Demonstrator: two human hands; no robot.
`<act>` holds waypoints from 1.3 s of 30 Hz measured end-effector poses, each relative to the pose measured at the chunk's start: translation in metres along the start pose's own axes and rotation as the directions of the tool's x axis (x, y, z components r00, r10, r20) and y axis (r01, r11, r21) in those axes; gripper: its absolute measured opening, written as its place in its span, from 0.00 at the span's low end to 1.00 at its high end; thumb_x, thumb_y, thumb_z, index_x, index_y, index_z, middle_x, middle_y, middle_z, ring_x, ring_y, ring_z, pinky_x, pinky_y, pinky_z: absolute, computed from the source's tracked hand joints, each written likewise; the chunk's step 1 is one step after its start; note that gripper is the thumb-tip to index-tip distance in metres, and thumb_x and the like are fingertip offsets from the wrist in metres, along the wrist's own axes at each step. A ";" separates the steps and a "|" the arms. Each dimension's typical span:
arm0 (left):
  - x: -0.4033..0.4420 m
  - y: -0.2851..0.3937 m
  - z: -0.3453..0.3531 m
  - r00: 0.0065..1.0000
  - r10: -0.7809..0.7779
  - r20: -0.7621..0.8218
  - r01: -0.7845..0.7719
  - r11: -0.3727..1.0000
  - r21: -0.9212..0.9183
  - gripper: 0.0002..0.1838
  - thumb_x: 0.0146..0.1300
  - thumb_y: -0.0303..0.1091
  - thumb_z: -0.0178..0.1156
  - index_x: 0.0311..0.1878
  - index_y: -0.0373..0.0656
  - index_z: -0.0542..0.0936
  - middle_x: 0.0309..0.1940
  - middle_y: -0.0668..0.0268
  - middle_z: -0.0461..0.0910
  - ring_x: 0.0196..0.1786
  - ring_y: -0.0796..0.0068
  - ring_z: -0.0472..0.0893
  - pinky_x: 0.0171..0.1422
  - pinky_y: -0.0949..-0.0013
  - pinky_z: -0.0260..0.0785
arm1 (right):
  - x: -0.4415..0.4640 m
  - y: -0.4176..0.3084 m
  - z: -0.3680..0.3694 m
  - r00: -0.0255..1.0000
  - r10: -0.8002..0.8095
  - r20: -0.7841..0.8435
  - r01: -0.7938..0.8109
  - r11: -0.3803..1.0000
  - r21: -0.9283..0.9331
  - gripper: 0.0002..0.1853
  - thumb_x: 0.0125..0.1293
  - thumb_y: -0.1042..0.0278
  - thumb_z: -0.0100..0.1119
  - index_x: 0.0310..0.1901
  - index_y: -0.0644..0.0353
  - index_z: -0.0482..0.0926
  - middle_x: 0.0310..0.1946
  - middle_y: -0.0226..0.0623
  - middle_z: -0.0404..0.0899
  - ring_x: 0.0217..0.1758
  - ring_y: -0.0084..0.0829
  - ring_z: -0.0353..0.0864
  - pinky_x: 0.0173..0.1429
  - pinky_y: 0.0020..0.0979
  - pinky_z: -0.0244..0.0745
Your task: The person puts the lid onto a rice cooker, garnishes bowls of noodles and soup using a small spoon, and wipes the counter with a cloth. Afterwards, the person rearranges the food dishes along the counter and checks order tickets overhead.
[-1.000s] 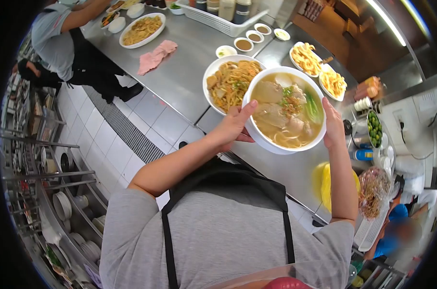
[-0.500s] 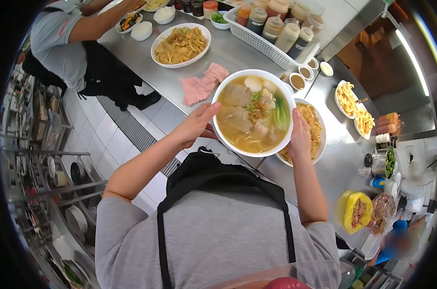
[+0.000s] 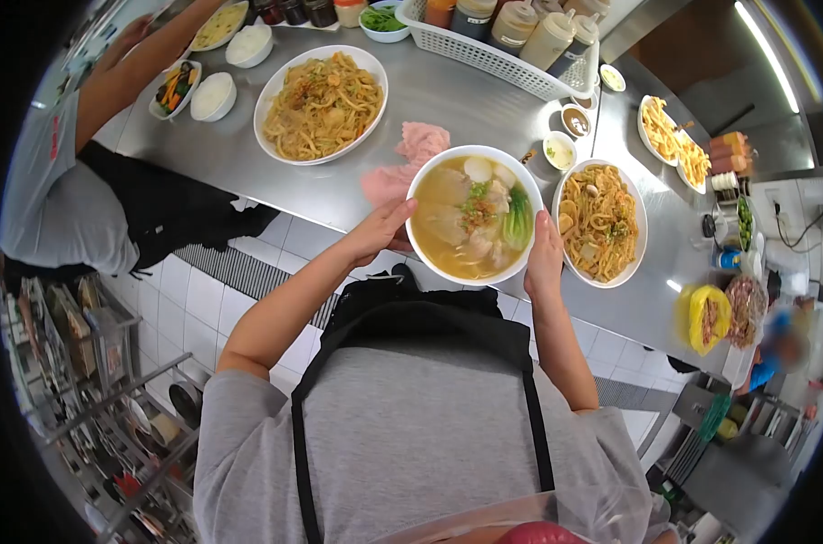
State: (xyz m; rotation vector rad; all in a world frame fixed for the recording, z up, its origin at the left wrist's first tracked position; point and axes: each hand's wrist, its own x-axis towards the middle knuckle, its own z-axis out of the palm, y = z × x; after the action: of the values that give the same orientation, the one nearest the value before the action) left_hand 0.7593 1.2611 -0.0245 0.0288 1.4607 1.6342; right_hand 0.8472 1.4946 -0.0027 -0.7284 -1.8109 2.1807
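A white bowl of noodle soup (image 3: 473, 247), with sliced meat, pale round slices, green leafy vegetable and brown crumbs on top, is held at the counter's front edge. My left hand (image 3: 382, 231) grips its left rim, thumb on top and fingers below. On the opposite side my right hand (image 3: 545, 260) clasps the rim, its fingers mostly hidden. Just right of the bowl lies an oval plate of fried noodles (image 3: 602, 222). A crumpled pink cloth (image 3: 422, 143) is behind the bowl, partly covered by it. Whether the bowl touches the counter I cannot tell.
Another large plate of noodles (image 3: 321, 107) stands on the steel counter (image 3: 221, 150). A white basket of sauce bottles (image 3: 484, 56) is at the back, small sauce cups (image 3: 559, 150) near it. Fries (image 3: 658, 127) sit at right. A co-worker (image 3: 62, 195) stands at left.
The view has shifted, and the bowl now appears smaller and lower, left of the right-hand noodle plate it partly covered before. Both hands still hold it. The co-worker appears farther left.
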 end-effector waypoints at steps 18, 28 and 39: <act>0.007 0.019 -0.070 0.970 0.097 -0.222 -0.070 0.990 0.125 0.16 0.63 0.41 0.46 0.44 0.38 0.74 0.33 0.64 0.74 0.30 0.75 0.76 0.35 0.74 0.71 | 0.116 -0.004 0.010 1.000 0.010 0.005 -0.009 0.984 -0.180 0.23 0.64 0.54 0.45 0.50 0.67 0.71 0.43 0.40 0.75 0.47 0.26 0.71 0.52 0.25 0.64; -0.031 0.029 -0.158 0.744 0.117 -0.658 -0.371 0.891 -0.262 0.21 0.58 0.39 0.50 0.54 0.44 0.63 0.36 0.59 0.75 0.31 0.70 0.77 0.34 0.70 0.74 | 0.176 -0.055 0.187 0.708 -0.295 0.642 0.706 0.282 -0.650 0.16 0.58 0.68 0.47 0.47 0.62 0.73 0.45 0.45 0.75 0.49 0.34 0.74 0.45 0.31 0.72; -0.038 0.033 -0.143 0.653 0.240 -0.719 -0.505 0.845 -0.176 0.20 0.50 0.25 0.46 0.50 0.37 0.63 0.36 0.59 0.75 0.30 0.68 0.80 0.28 0.71 0.76 | 0.171 -0.060 0.238 0.742 0.083 0.666 0.477 0.632 -0.611 0.16 0.53 0.65 0.50 0.37 0.72 0.74 0.31 0.51 0.77 0.27 0.45 0.79 0.29 0.38 0.75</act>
State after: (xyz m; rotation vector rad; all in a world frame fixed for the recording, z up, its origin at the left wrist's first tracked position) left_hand 0.6823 1.1301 -0.0209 -0.5715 1.7235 2.4230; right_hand 0.5736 1.3832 0.0434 0.2495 -3.0494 1.5069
